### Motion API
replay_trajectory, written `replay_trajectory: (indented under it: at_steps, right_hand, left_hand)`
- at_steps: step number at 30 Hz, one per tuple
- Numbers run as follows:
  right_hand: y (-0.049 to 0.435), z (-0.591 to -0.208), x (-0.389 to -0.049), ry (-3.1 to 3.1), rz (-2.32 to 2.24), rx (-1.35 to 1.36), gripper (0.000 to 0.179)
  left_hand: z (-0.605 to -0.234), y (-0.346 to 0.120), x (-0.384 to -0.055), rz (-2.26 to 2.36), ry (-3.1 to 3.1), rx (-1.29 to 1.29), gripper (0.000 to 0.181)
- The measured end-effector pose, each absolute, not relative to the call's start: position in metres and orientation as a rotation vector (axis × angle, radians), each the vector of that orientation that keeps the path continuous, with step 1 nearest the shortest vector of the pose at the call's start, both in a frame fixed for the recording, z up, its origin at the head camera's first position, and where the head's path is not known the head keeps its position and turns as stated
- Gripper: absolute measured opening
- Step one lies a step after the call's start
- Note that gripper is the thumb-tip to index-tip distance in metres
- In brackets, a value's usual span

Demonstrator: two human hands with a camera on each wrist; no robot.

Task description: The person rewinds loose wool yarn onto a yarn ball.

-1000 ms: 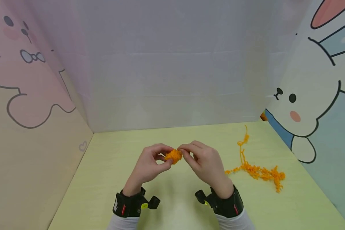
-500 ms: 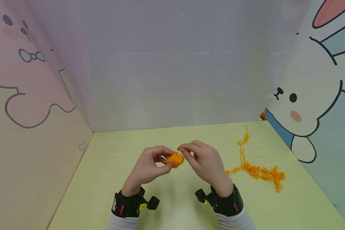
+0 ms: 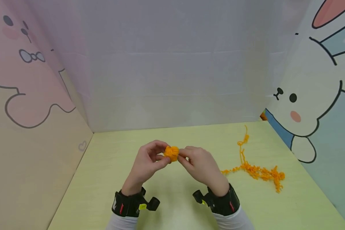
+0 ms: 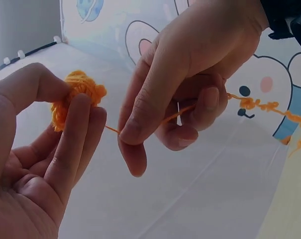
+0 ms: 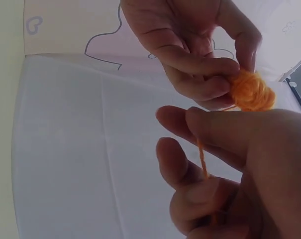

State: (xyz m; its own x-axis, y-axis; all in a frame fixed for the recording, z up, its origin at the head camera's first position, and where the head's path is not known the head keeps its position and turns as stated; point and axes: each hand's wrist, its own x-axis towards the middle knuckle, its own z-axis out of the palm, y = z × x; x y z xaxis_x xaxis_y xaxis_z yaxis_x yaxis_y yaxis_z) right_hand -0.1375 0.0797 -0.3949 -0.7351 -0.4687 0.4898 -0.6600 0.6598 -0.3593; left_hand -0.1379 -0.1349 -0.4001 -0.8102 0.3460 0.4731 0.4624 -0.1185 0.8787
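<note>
Between the thumb and fingers of my left hand [image 3: 148, 161] I hold a small ball of orange yarn [image 3: 171, 153], up above the table. My right hand [image 3: 200, 164] is just to its right and pinches the strand [image 4: 112, 129] that comes off the ball. In the left wrist view that strand runs taut from the ball to the thumb and forefinger, then on through the other curled fingers. The right wrist view shows the wound ball [image 5: 252, 91] at the left fingertips and the yarn [image 5: 202, 157] passing across the right palm side.
A loose, kinked heap of orange yarn [image 3: 258, 172] lies on the right of the pale yellow table [image 3: 118, 204], one tail reaching toward the back edge. A white back wall [image 3: 172, 70] and printed side panels [image 3: 310, 105] enclose the table.
My right hand has moved slightly left and down, close against the ball. The ball has risen a little and turned in my left fingers. The heap's left end shows slightly more.
</note>
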Motion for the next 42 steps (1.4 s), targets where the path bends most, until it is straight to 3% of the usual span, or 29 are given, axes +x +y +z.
replay_trajectory:
  at_steps: [8,14,23,33,42]
  right_hand:
    - [0.076,-0.397,-0.134,-2.568,0.772,1.047,0.012]
    - [0.077,-0.393,-0.131,-2.504,0.788,1.104,0.009]
    - [0.082,-0.389,-0.129,-2.337,0.817,1.088,0.009]
    - [0.086,-0.389,-0.133,-2.198,0.841,0.958,0.008]
    - [0.087,-0.389,-0.135,-2.194,0.854,0.908,0.010]
  left_hand:
    - [-0.400,-0.133,-0.139,-2.100,-2.000,-0.546,0.030]
    - [-0.407,-0.133,-0.145,-1.919,-2.097,-0.476,0.029]
    - [-0.410,-0.129,-0.145,-1.649,-2.250,-0.493,0.025]
    - [-0.411,-0.127,-0.142,-1.635,-2.367,-0.699,0.022]
    - [-0.386,-0.122,-0.128,-1.609,-2.386,-0.863,0.021]
